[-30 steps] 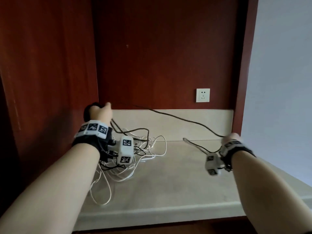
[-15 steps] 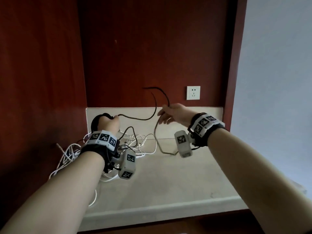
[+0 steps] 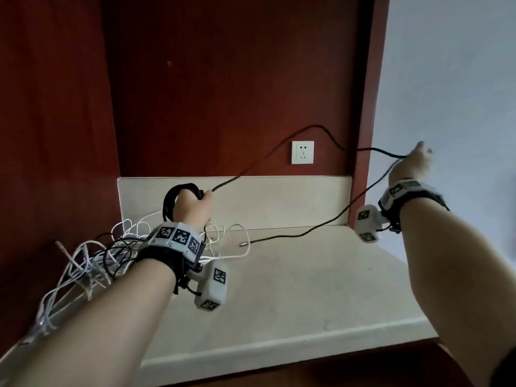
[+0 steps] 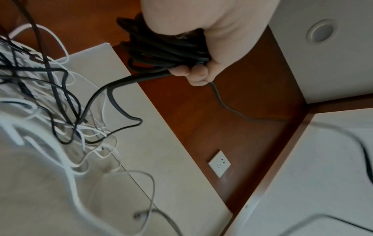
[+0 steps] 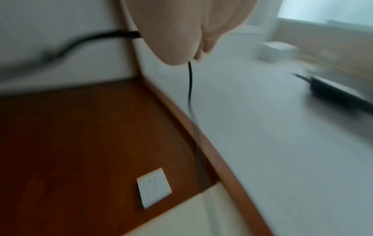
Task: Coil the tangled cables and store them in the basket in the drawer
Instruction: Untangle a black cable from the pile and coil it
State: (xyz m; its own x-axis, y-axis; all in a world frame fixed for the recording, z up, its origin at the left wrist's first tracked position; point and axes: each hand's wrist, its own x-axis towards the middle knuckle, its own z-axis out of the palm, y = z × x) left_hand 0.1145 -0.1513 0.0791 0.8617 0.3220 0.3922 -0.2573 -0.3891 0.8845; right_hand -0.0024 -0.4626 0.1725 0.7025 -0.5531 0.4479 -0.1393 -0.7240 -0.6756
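Note:
My left hand [image 3: 194, 206] is raised over the back left of the counter and grips a bundle of black cable loops [image 3: 171, 198], seen close up as the black coil [image 4: 161, 47] in the left wrist view. From that fist the black cable [image 3: 279, 148] runs up and right to my right hand [image 3: 413, 163], which is stretched far right at wall height and holds the cable [image 5: 189, 83]. The free end drops back to the counter and ends in a metal plug [image 3: 245, 243]. A tangle of white and black cables [image 3: 92, 258] lies at the left.
The beige counter [image 3: 307, 289] sits in a red-brown wooden niche with a white wall socket [image 3: 302, 152] on its back panel. A wooden post [image 3: 368, 107] bounds the niche on the right, with a pale wall beyond. No basket or drawer is in view.
My right hand swung from the middle of the niche far out to the right and upward, pulling the black cable taut. The left hand kept its coil and rose slightly.

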